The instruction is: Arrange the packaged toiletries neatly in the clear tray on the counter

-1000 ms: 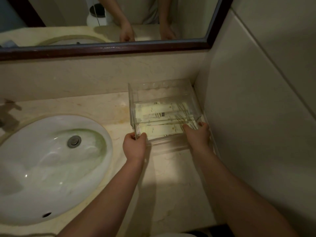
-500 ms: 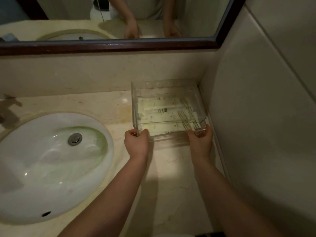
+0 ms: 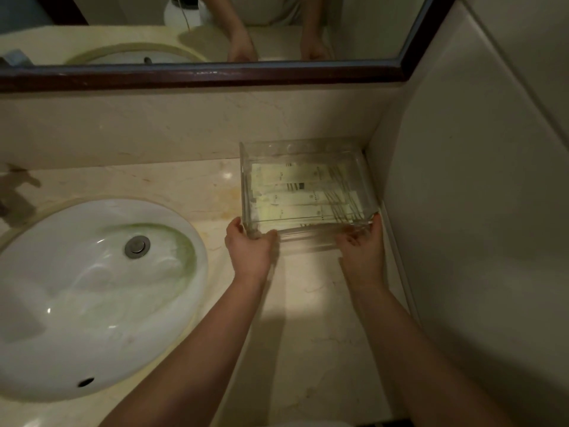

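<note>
Hands grip the near corners of the clear tray (image 3: 308, 149), left hand (image 3: 250, 251) and right hand (image 3: 363, 252) curled round its transparent, boxy plastic walls, flat pale packets (image 3: 295, 195) inside.

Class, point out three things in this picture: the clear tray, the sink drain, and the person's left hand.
clear tray (image 3: 311, 148): head view, far rim.
sink drain (image 3: 137, 246): head view, middle of the metal plug.
left hand (image 3: 250, 253): head view, back of the hand.
</note>
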